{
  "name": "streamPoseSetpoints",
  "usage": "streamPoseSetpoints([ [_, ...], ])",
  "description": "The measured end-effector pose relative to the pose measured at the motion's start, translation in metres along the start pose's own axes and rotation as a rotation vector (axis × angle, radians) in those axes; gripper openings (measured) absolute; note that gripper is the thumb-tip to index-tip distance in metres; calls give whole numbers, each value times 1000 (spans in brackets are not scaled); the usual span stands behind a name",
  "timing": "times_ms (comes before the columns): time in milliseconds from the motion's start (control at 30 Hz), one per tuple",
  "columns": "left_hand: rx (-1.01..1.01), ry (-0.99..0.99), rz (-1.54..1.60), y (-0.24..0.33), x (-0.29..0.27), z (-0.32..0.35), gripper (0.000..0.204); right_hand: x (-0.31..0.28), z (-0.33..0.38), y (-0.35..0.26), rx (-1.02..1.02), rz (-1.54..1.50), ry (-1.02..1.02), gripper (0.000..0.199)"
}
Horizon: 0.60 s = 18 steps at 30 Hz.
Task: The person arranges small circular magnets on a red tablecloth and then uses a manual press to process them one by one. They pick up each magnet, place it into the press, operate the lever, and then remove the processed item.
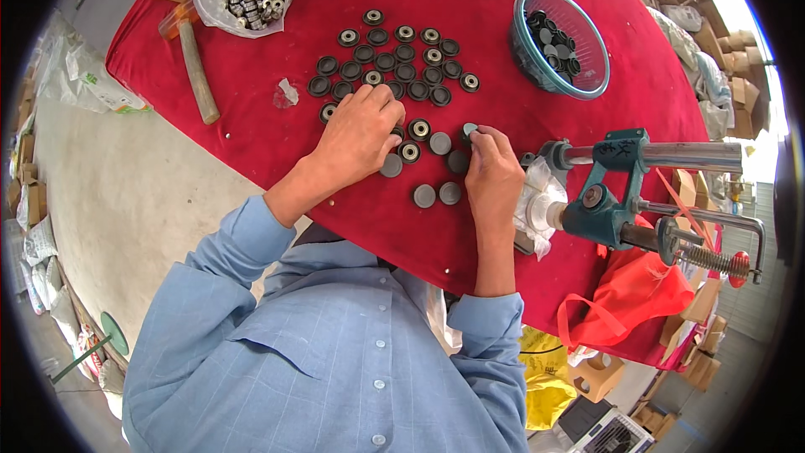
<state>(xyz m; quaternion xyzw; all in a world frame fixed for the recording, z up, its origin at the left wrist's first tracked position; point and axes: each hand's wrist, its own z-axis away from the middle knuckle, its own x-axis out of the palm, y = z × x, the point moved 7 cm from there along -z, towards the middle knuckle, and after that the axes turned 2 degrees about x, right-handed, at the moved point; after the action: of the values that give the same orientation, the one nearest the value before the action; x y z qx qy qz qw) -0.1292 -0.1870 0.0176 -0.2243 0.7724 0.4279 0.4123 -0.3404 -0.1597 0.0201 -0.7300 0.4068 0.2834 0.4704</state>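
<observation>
A red cloth covers the bench (251,109), whose near edge slants beneath both forearms from about 10 to 5 o'clock. The right hand (495,169) pinches a grey cap (469,130) between thumb and fingertips; the left hand (356,138) curls down over dark ringed discs (419,129), though I can't tell whether it grips one. Loose flat caps (439,143) lie between the hands.

The step looks like handling caps and discs one by one; from here, the move calls for a steady pinch and a clear spot among the loose pieces.

At the right hand's 3 o'clock, a teal press (599,201) leaves little elbow room. Bare cloth opens towards its 12 o'clock, short of the basin (597,42) at 1. From the left hand, the hammer (199,75) lies well apart at 10.
</observation>
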Motion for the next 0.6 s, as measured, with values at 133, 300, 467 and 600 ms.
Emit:
streamPoseSetpoints([
  [133, -72, 39, 260, -3, 0, 2, 29, 4, 11, -3, -68, 119, -18, 31],
  [300, 20, 210, 237, 13, -7, 16, 30, 8, 27, -11, -129, 248, -69, 45],
  [467, 102, 219, 167, 30, 6, 26, 26, 5, 26, -8, -99, 226, -107, 53],
  [600, 87, 252, 154, 35, 7, 29, 28, 3, 26, -8, -98, 192, -88, 53],
])
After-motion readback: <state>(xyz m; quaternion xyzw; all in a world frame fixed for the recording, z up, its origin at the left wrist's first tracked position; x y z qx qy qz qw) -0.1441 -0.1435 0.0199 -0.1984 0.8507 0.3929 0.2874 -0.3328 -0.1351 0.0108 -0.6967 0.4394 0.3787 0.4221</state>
